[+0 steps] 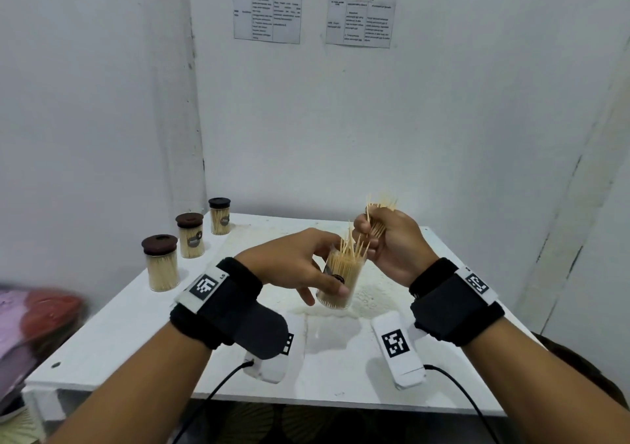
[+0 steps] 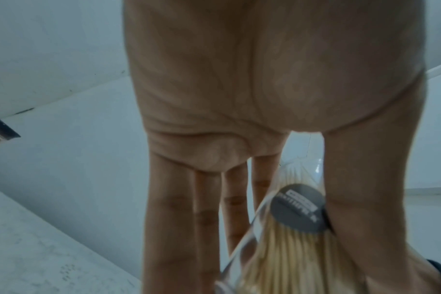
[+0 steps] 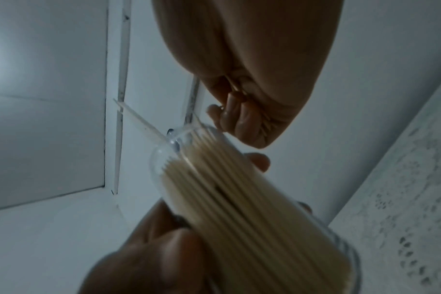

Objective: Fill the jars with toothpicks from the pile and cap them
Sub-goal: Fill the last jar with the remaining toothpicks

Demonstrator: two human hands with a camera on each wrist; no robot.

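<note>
Filling step, mid-way on the fourth jar. Left hand (image 1: 293, 266) wraps thumb and fingers round the clear plastic cylindrical jar (image 1: 341, 280), held lifted just above the white tabletop (image 1: 136, 334), centre front. Jar is packed with pale wooden toothpicks; several stick out past the rim at loose angles. Right hand (image 1: 388, 239) is fisted round a small bundle of toothpicks (image 1: 380, 212), just beside and slightly above the jar mouth.

Orientation: jar's long axis near upright, mouth up, top tilted slightly towards the right hand. Toothpicks inside run parallel to that axis. The bundle in the right hand also stands roughly upright, tips fanning above the fist.

Three filled jars with dark brown round caps (image 1: 160, 263) stand in a row at the left edge of the tabletop, well apart from the hands. No loose cap is visible for this jar; the pile itself can't be made out.

Next move, judged: lower the bundle into the jar mouth aligned with the jar axis, settle the stray sticks below the rim, then find a cap. Risk: protruding sticks blocking the cap.
</note>
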